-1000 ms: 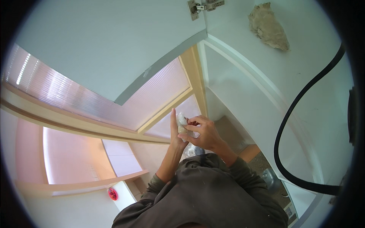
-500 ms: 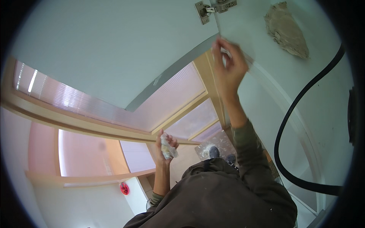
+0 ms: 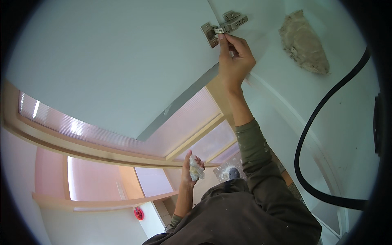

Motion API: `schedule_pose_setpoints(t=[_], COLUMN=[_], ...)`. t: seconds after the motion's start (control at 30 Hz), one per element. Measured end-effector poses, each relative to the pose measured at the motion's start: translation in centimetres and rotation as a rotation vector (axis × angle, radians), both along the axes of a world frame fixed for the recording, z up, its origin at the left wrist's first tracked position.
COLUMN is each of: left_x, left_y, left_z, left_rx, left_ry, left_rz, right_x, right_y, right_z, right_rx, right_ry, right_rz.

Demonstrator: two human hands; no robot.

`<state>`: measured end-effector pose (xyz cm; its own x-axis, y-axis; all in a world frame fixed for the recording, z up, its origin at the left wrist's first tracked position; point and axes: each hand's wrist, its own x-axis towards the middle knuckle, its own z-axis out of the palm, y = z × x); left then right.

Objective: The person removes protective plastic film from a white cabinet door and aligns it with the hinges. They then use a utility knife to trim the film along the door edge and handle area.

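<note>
Nearest us, our left hand (image 3: 192, 170) hangs low by our chest, its fingers (image 3: 197, 157) curled shut around a small crumpled plastic bag (image 3: 196, 172) (what is inside we cannot make out). Farther up, our right hand (image 3: 234, 61) reaches to the metal hinge (image 3: 224, 25) on the white cabinet door (image 3: 122, 69), thumb and forefinger pinched together on its small plate. The hinge looks seated on the door already, so we judge the work well along, with fastening or adjusting left.

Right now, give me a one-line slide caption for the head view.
Right hand at a metal cabinet hinge on a white door; left hand holds a small crumpled packet.
</note>
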<state>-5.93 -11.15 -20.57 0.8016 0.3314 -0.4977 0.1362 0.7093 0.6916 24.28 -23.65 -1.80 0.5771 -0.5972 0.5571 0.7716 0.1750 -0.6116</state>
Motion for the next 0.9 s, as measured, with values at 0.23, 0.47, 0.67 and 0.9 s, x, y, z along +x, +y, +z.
schedule_pose_setpoints(t=[0.23, 0.47, 0.67, 0.9], left_x=[0.3, 0.1, 0.2, 0.2], left_y=[-0.3, -0.4, -1.8, -2.8], left_z=[1.7, 1.3, 2.7, 5.4], left_rx=[0.088, 0.114, -0.001, 0.152], left_ry=[0.026, -0.003, -0.238, -0.450], left_rz=[-0.046, 0.023, 0.158, 0.232], right_x=[0.8, -2.6, -13.7, -19.1], right_y=[-0.3, -2.0, -4.1, -2.7], right_z=[1.7, -1.8, -8.0, -9.3], right_rx=[-0.128, -0.006, -0.701, -1.025], right_ry=[-0.085, 0.008, -0.059, 0.145], right_rz=[-0.221, 0.191, 0.837, 1.189])
